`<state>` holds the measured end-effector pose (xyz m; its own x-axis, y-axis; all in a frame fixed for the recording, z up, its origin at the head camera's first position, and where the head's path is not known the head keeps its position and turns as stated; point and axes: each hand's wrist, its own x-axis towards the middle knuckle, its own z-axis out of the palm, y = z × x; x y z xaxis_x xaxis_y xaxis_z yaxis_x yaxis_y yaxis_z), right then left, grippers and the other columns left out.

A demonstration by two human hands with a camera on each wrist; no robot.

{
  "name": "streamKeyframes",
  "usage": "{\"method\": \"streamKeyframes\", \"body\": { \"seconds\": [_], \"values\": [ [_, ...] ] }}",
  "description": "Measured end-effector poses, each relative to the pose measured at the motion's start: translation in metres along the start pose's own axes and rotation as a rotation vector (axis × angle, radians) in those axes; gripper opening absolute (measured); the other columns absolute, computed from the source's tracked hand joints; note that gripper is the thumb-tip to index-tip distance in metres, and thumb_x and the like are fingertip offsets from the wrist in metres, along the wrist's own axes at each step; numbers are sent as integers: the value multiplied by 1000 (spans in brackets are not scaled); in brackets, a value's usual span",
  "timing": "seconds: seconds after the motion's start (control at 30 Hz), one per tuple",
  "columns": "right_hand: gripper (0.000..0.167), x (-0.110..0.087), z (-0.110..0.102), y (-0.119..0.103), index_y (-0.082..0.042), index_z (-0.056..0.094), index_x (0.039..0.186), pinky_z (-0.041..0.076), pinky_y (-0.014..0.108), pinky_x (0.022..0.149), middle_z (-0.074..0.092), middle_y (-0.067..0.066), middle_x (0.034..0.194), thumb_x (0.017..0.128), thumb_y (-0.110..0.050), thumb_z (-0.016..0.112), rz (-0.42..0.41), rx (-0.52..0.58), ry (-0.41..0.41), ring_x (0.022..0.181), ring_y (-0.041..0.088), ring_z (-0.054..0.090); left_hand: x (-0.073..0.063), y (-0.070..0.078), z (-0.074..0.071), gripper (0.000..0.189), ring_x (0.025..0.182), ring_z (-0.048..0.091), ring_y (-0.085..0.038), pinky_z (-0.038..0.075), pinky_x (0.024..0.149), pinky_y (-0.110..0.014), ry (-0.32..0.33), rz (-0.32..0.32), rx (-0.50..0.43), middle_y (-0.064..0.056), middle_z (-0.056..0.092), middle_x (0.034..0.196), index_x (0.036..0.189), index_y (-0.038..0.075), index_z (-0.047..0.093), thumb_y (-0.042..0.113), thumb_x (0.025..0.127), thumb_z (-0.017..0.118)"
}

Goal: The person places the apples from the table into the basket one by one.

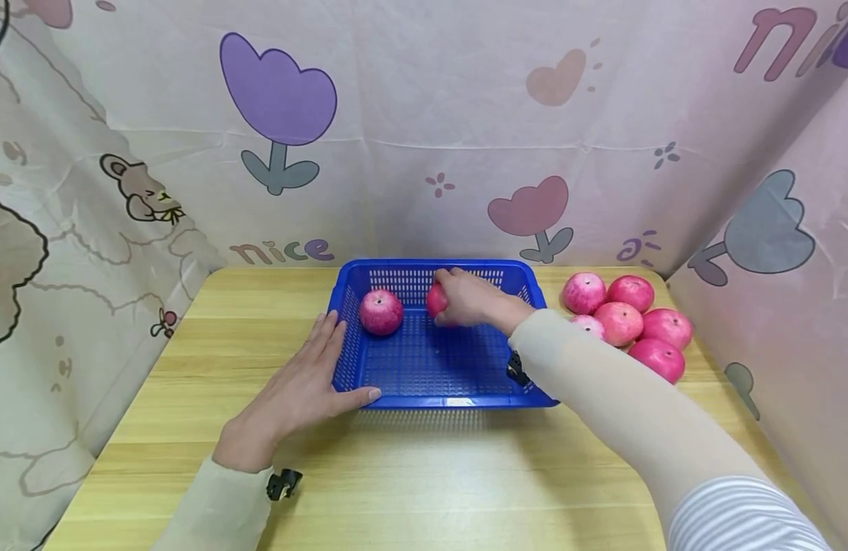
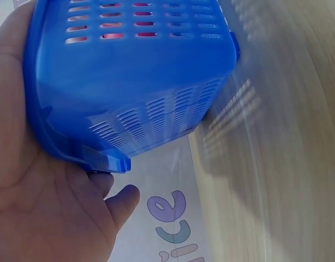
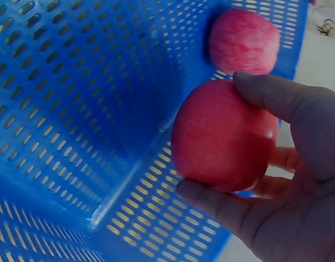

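A blue plastic basket (image 1: 458,402) with slotted walls stands on the wooden table. My right hand (image 1: 474,300) reaches inside it and grips a red apple (image 3: 225,136), thumb on one side and fingers curled round the other. Another apple (image 1: 381,312), pink and streaked, sits in the left part of the basket. My left hand (image 1: 303,386) rests along the basket's left rim, fingers stretched out and thumb at the front corner. In the left wrist view its palm (image 2: 42,202) lies against the blue rim.
To the right of the basket, several apples (image 1: 618,323) lie grouped on the table (image 1: 424,482); the right forearm passes in front of them. A printed cloth (image 1: 410,99) hangs behind the table and along both sides.
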<state>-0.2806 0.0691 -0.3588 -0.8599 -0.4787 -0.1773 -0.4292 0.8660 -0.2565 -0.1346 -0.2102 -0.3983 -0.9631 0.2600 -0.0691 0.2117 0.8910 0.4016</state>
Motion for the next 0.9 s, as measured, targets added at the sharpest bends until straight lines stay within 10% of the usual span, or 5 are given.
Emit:
{"method": "streamKeyframes", "body": {
  "seconds": [0.9],
  "values": [
    [84, 8, 31, 6, -5, 47, 150, 55, 50, 103, 59, 21, 137, 87, -46, 85, -19, -2, 29, 120, 36, 64, -1, 0, 0, 126, 165, -3, -34, 24, 124, -67, 11, 9, -2, -10, -7, 179, 170, 7, 8, 83, 86, 63]
  ]
}}
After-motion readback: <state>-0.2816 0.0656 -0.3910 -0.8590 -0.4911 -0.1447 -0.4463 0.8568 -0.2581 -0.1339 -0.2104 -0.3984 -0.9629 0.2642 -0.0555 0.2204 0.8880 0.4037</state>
